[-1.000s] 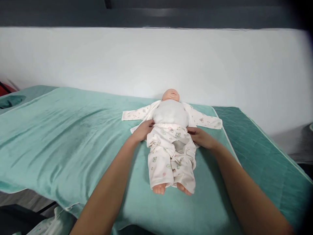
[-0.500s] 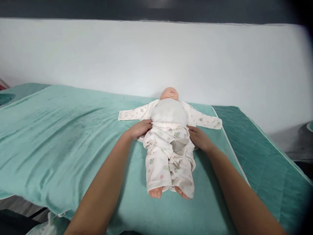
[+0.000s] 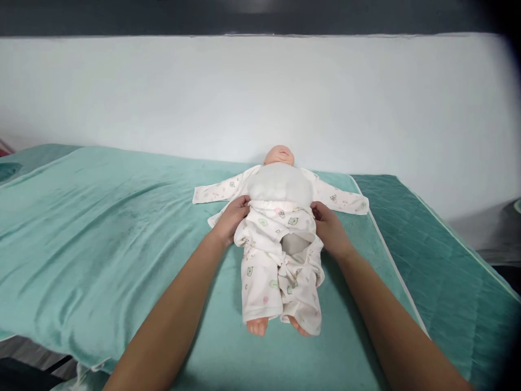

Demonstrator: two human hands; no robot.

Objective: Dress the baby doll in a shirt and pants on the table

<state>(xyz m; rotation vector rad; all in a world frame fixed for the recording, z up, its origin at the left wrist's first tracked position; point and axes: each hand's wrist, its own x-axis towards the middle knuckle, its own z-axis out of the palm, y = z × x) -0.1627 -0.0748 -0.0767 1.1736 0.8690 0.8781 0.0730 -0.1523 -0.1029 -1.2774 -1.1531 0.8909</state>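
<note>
— In the middle of the frame?
— White printed trousers [image 3: 260, 271], on a doll [image 3: 280, 182] lying face up, waistband [image 3: 277, 205] meeting the lower edge of the pale torso.
— Any opening in the cloth?
— Yes, a gap [image 3: 296, 244] below the waistband, just right of centre, showing grey beneath. Two bare feet [image 3: 257, 327] poking out of the cuffs, toward the bottom of the frame.
— And the hands?
— Left hand [image 3: 234, 217] at the waistband's left end, fingers bent, touching the trousers. Right hand [image 3: 330, 231] at the right end, fingers likewise curled in at the cloth.
— Pinching it, or only pressing?
— Cannot tell; fingertips partly hidden.
— Higher up?
— A printed white top [image 3: 248, 176], open at the front, sleeves [image 3: 344, 202] spread left and right. Then the doll's head [image 3: 279, 156], close to the white wall [image 3: 260, 87].
— Underneath?
— A light green blanket [image 3: 101, 233], creased at left; a darker quilted cover [image 3: 443, 260] at right.
</note>
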